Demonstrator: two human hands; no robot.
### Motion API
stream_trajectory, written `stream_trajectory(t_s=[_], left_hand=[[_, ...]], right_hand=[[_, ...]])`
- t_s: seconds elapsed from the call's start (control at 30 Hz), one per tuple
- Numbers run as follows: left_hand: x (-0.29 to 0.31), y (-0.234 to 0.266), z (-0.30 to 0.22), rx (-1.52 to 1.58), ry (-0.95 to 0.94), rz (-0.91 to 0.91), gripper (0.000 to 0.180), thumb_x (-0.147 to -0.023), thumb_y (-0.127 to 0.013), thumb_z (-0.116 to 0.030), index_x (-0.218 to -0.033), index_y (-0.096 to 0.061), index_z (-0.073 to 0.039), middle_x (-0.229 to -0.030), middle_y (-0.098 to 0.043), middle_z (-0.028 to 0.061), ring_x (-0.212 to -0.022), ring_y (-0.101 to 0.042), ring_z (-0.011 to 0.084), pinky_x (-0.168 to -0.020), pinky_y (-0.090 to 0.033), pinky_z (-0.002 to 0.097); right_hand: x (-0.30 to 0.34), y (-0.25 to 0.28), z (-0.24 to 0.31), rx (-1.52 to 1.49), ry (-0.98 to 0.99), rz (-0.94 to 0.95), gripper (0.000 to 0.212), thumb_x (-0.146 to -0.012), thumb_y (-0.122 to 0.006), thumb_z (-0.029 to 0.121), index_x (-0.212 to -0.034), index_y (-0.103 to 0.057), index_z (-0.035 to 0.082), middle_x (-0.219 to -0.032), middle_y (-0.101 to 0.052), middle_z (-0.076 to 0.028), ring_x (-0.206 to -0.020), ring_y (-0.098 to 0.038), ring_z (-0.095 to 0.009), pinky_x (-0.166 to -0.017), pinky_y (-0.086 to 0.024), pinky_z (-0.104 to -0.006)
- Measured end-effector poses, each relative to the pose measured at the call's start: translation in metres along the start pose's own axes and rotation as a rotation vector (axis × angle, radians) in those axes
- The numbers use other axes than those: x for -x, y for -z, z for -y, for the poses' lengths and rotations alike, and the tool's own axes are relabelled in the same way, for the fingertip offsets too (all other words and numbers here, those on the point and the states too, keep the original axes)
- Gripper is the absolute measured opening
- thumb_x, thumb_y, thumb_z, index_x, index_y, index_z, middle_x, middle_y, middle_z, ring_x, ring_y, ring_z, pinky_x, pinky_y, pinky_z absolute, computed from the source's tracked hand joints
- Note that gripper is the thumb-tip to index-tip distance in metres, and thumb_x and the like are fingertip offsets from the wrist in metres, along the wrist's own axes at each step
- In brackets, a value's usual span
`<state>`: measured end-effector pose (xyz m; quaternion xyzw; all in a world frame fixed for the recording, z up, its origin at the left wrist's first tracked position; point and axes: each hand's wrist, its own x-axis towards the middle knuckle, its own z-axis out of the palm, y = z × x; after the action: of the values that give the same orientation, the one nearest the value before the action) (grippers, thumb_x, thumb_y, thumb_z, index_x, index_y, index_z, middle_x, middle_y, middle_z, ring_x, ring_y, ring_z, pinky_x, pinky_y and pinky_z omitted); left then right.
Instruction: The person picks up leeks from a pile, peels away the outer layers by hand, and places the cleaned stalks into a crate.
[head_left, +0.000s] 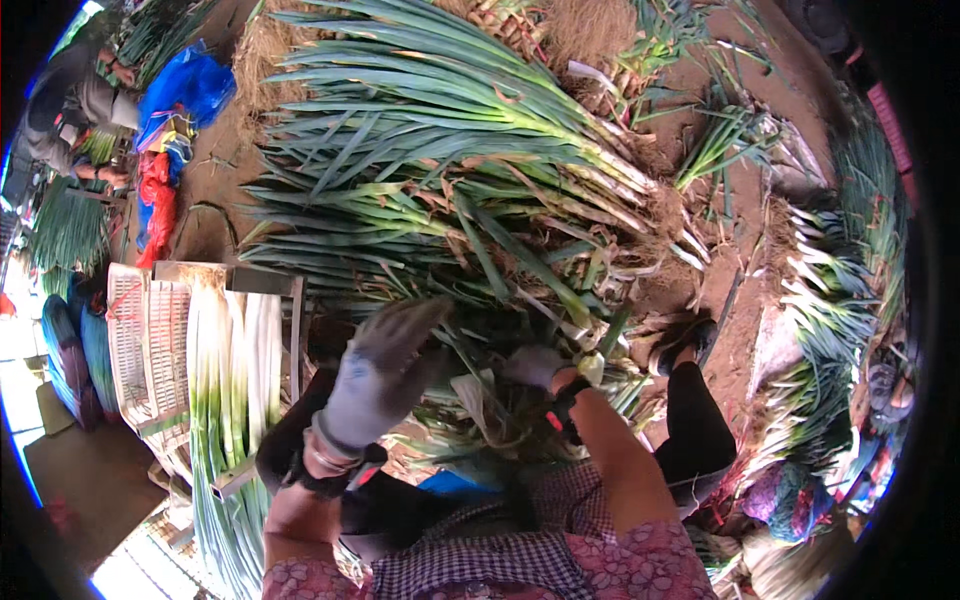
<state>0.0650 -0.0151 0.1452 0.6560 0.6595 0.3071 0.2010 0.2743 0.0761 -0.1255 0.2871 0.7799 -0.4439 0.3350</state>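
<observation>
My left hand (380, 370), in a pale grey glove, is raised in front of my lap with its fingers stretched out. Nothing shows in it. My right hand (533, 367), also gloved, is low among loose leaves and peeled outer layers (478, 405) between my knees. Its fingers are in shade and partly hidden, so I cannot tell what they hold. Ahead of both hands lies a big heap of long green onions (430, 110), leaves to the left, rooty white ends to the right. To my left, trimmed green onions (235, 350) with clean white stems rest in a metal frame (297, 335).
A white plastic basket (145, 350) stands left of the frame. Blue and red plastic bags (185, 95) lie at the far left, near another person's hands (115, 177). More green onions (825, 300) line the right side, where another person (888, 390) shows at the edge.
</observation>
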Motion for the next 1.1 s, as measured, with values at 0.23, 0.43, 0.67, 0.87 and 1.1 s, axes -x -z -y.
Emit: stream_trajectory(t_s=[0.23,0.43,0.67,0.87,1.1], left_hand=[[-0.020,-0.024,0.023,-0.005,0.118,0.059,0.047,-0.076,-0.064,-0.007,-0.121,-0.052,0.000,-0.105,-0.061,0.0185,-0.098,-0.057,0.0366,-0.088,-0.044,0.0429],[-0.008,-0.004,0.033,0.034,0.253,-0.056,0.044,-0.077,-0.061,-0.004,-0.120,-0.053,0.001,-0.104,-0.062,0.0175,-0.096,-0.058,0.0351,-0.084,-0.045,0.0415],[0.001,-0.021,0.046,0.064,0.355,-0.173,0.027,-0.083,-0.061,-0.008,-0.109,-0.061,-0.002,-0.092,-0.065,0.0179,-0.081,-0.064,0.0317,-0.071,-0.050,0.0350],[0.021,-0.059,0.088,1.117,0.613,-0.147,0.027,-0.090,-0.058,-0.016,-0.114,-0.060,-0.004,-0.108,-0.065,0.0082,-0.091,-0.064,0.0190,-0.075,-0.054,0.0337],[-0.031,-0.055,0.042,1.635,0.657,-0.451,0.030,-0.087,-0.066,-0.020,-0.110,-0.062,0.000,-0.094,-0.065,0.0007,-0.078,-0.061,0.0103,-0.067,-0.051,0.0281]], right_hand=[[-0.049,0.023,-0.119,0.321,-0.180,-0.933,0.046,-0.073,-0.065,0.033,-0.111,-0.062,0.008,-0.106,-0.062,-0.022,-0.100,-0.058,-0.037,-0.086,-0.046,-0.0476],[-0.034,0.011,-0.068,0.388,-0.199,-0.326,0.076,-0.075,-0.068,0.039,-0.137,-0.038,0.008,-0.132,-0.049,-0.018,-0.118,-0.050,-0.034,-0.096,-0.042,-0.0443],[0.091,0.103,-0.001,-0.563,0.030,-0.701,0.040,-0.072,-0.075,0.028,-0.103,-0.064,0.006,-0.085,-0.067,-0.008,-0.075,-0.063,-0.022,-0.070,-0.048,-0.0348],[0.113,0.089,0.037,-0.309,-0.019,-0.633,0.047,-0.073,-0.075,0.022,-0.116,-0.060,0.010,-0.122,-0.056,-0.013,-0.104,-0.056,-0.028,-0.083,-0.047,-0.0363],[0.096,-0.007,0.019,-0.592,0.445,-0.909,0.044,-0.084,-0.063,0.009,-0.126,-0.052,0.002,-0.116,-0.059,-0.009,-0.094,-0.059,-0.018,-0.075,-0.049,-0.0317]])
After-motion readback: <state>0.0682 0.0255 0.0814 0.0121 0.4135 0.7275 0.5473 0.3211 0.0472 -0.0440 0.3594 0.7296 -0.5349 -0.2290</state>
